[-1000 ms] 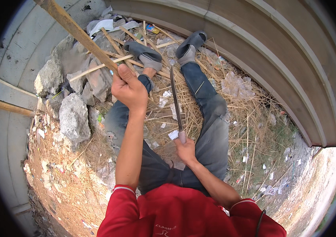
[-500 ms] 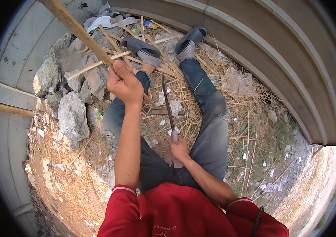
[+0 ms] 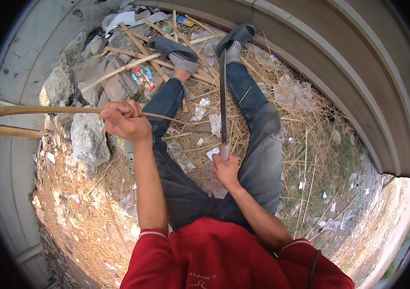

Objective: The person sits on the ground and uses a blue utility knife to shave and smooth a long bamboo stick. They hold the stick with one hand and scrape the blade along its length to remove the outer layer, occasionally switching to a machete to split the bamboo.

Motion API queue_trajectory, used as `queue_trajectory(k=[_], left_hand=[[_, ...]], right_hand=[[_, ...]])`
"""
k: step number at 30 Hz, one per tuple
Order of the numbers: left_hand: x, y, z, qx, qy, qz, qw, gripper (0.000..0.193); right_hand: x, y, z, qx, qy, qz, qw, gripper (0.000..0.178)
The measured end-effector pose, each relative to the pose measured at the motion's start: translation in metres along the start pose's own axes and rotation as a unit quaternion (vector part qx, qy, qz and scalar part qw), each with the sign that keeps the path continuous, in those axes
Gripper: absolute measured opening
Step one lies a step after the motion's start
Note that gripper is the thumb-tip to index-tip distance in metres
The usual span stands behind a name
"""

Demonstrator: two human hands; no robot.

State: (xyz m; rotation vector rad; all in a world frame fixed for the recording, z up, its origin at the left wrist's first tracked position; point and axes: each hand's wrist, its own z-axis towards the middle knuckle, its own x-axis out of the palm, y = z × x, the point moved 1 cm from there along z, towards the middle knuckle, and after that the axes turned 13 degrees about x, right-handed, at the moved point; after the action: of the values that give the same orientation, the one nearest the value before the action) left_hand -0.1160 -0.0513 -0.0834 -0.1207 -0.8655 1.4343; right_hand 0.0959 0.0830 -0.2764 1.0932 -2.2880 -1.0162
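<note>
L hand (image 3: pixel 127 121) closed round bamboo strip (image 3: pixel 46 110), long axis L-R, thin end pointing R twd long knife (image 3: pixel 223 103) but apart; R hand (image 3: pixel 226 170), farther from strip, grips knife low, pointing fwd.

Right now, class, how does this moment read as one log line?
left hand: gripping stick | right hand: gripping knife | stones: left of legs

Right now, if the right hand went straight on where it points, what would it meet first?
Probably the right slipper: the long-bladed knife in the right hand lines up with it in the picture. Depth is unclear, so the knife might pass above it.
</note>
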Motion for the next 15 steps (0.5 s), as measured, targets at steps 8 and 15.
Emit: queue_trajectory(k=[8,15], left_hand=[[-0.034,0.008,0.011,-0.003,-0.043,-0.028,0.999,0.058],[-0.067,0.003,0.02,-0.01,-0.095,0.04,0.995,0.058]], right_hand=[[-0.021,-0.036,-0.026,0.323,0.058,-0.187,0.926,0.016],[0.006,0.019,-0.006,-0.047,-0.027,-0.048,0.997,0.021]])
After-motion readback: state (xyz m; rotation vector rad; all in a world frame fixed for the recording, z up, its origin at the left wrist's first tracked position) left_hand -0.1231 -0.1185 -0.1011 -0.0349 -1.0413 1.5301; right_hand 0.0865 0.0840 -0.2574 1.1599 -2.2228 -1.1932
